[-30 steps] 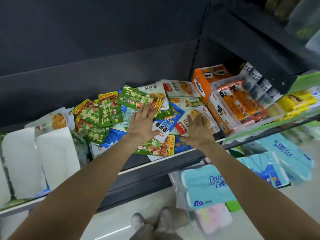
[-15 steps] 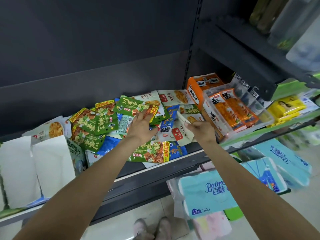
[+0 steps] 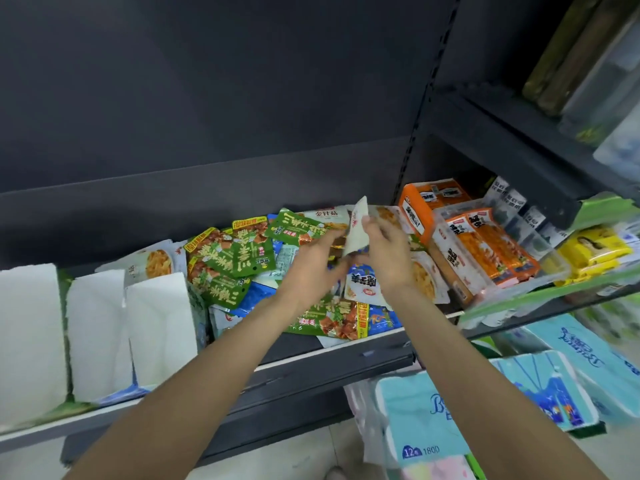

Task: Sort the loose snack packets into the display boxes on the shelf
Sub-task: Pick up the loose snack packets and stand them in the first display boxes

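Observation:
A heap of loose snack packets (image 3: 242,261), green, blue and white, covers the dark shelf (image 3: 311,362). My right hand (image 3: 386,251) pinches a white packet (image 3: 356,226) and holds it upright above the heap. My left hand (image 3: 311,268) hovers just left of it, blurred, its fingers bent toward the packet's lower edge; whether they touch it is unclear. White cardboard display boxes (image 3: 97,334) stand at the shelf's left end. An orange display box (image 3: 420,209) and a clear tray of orange packets (image 3: 485,251) sit to the right.
A higher shelf (image 3: 512,140) overhangs the right side with bottles on it. Yellow packets (image 3: 592,251) lie at the far right. Blue tissue packs (image 3: 433,420) are stacked on the floor below the shelf's front edge.
My right hand has picked a white packet off the heap and raised it upright. My left hand has lifted from the green packets and moved right toward it.

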`<state>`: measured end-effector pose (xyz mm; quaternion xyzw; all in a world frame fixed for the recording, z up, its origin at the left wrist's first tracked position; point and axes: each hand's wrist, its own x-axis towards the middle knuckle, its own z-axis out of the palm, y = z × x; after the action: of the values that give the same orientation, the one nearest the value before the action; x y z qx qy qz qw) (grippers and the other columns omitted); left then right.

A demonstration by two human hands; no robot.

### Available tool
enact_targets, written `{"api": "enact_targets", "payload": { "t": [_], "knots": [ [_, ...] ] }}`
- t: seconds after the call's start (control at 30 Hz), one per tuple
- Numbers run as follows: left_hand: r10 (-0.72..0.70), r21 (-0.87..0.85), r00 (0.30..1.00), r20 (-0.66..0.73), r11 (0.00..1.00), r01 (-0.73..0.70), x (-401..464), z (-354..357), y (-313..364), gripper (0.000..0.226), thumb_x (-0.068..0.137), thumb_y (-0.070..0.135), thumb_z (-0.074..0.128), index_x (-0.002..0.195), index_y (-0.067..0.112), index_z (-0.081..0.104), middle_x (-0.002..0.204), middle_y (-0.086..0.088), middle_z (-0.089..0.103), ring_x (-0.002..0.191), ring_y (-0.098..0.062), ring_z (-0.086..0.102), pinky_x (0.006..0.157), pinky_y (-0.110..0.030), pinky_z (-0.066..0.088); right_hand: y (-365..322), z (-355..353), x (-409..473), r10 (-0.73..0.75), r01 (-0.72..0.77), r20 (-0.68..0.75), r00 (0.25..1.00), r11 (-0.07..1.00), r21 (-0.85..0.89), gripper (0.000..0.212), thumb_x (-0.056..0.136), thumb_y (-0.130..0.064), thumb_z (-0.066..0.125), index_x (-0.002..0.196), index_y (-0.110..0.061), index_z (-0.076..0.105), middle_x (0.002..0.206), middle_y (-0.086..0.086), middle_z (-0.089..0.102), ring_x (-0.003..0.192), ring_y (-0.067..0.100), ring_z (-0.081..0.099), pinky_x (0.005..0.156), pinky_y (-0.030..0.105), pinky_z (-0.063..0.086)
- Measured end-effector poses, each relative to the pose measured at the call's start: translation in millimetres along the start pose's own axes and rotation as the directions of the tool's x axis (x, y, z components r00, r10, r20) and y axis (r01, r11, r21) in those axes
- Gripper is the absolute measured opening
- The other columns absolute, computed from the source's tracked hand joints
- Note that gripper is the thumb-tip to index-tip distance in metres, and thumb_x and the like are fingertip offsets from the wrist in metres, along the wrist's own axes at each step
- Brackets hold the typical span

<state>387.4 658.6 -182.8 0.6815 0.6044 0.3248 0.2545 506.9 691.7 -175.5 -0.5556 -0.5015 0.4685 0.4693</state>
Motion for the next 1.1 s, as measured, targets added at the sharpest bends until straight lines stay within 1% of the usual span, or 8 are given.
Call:
{"api": "enact_targets", "payload": {
  "t": [0.1, 0.23, 0.37, 0.5, 0.63, 0.77, 0.87, 1.1],
  "knots": [
    [-0.061, -0.003, 0.978, -0.199, 0.998, 0.062, -15, -41, -14, 0.026, 0.095, 0.007, 0.050, 0.120, 0.002, 0.057, 0.085, -0.001, 0.063, 0.057, -0.002, 0.053, 0.057, -0.010, 0.042, -10, 29, -16, -0.036, 0.038, 0.087, 0.996, 0.999, -0.022, 0.032, 0.099, -0.026, 0.040, 0.089, -0.017, 0.069, 0.100, -0.011, 0.066, 0.103, 0.005, 0.058, 0.093, 0.029, 0.044],
    [-0.181, -0.223, 0.971, -0.158, 0.964, 0.143, -50, -101, -51, 0.025, 0.094, 0.008, 0.054, 0.118, 0.006, 0.061, 0.112, 0.000, 0.065, 0.099, -0.015, 0.063, 0.079, -0.022, 0.050, -18, 71, -42, -0.074, 0.098, 0.216, 0.974, 0.989, -0.106, 0.029, 0.092, -0.010, 0.057, 0.120, -0.012, 0.054, 0.112, -0.006, 0.059, 0.107, 0.009, 0.057, 0.088, 0.024, 0.047],
    [-0.172, -0.352, 0.953, -0.251, 0.933, 0.076, -105, -164, -76, 0.016, 0.095, 0.008, 0.053, 0.105, 0.017, 0.060, 0.101, 0.010, 0.065, 0.090, -0.005, 0.062, 0.074, -0.013, 0.049, -38, 133, -92, -0.153, 0.202, 0.359, 0.921, 0.974, -0.102, 0.008, 0.091, -0.005, 0.058, 0.096, -0.003, 0.064, 0.096, 0.001, 0.068, 0.084, 0.006, 0.065, 0.070, 0.017, 0.053],
    [-0.100, -0.229, 0.905, -0.412, 0.973, 0.003, -163, -237, -115, 0.010, 0.094, 0.013, 0.055, 0.086, 0.018, 0.057, 0.083, 0.013, 0.060, 0.079, 0.000, 0.058, 0.066, -0.013, 0.046, -47, 209, -146, -0.211, 0.271, 0.342, 0.916, 0.953, -0.138, 0.013, 0.088, -0.007, 0.061, 0.082, 0.005, 0.061, 0.091, 0.017, 0.069, 0.083, 0.027, 0.066, 0.072, 0.040, 0.052],
    [-0.052, -0.142, 0.921, -0.387, 0.990, -0.004, -225, -302, -149, 0.015, 0.092, 0.013, 0.059, 0.080, 0.022, 0.058, 0.078, 0.016, 0.060, 0.074, 0.009, 0.058, 0.063, -0.008, 0.044, -50, 278, -204, -0.257, 0.307, 0.332, 0.908, 0.945, -0.109, 0.018, 0.086, -0.007, 0.064, 0.069, -0.012, 0.062, 0.070, -0.003, 0.063, 0.066, 0.007, 0.059, 0.061, 0.025, 0.043],
    [-0.029, -0.076, 0.921, -0.388, 0.997, -0.001, -278, -354, -177, 0.013, 0.092, 0.015, 0.059, 0.080, 0.020, 0.059, 0.076, 0.016, 0.060, 0.071, 0.012, 0.056, 0.063, -0.004, 0.039, -55, 336, -251, -0.254, 0.316, 0.334, 0.908, 0.938, -0.143, 0.022, 0.087, -0.015, 0.065, 0.072, 0.001, 0.065, 0.077, 0.012, 0.068, 0.075, 0.027, 0.060, 0.067, 0.037, 0.048],
    [-0.019, -0.012, 0.918, -0.396, 1.000, 0.016, -304, -383, -197, 0.015, 0.092, 0.017, 0.059, 0.079, 0.021, 0.058, 0.073, 0.018, 0.057, 0.068, 0.012, 0.053, 0.064, -0.004, 0.036, -59, 368, -274, -0.280, 0.358, 0.358, 0.891, 0.917, -0.175, 0.026, 0.088, -0.016, 0.063, 0.063, -0.010, 0.064, 0.070, 0.004, 0.067, 0.069, 0.016, 0.062, 0.063, 0.037, 0.047],
    [-0.083, 0.129, 0.956, -0.281, 0.984, 0.124, -328, -402, -243, 0.009, 0.094, 0.019, 0.056, 0.094, 0.015, 0.064, 0.094, 0.005, 0.066, 0.086, -0.005, 0.059, 0.074, -0.016, 0.044, -39, 408, -291, -0.118, 0.250, 0.404, 0.907, 0.923, -0.293, 0.015, 0.090, -0.016, 0.061, 0.087, -0.003, 0.069, 0.105, 0.012, 0.069, 0.096, 0.024, 0.064, 0.086, 0.042, 0.055]
  ]
}}
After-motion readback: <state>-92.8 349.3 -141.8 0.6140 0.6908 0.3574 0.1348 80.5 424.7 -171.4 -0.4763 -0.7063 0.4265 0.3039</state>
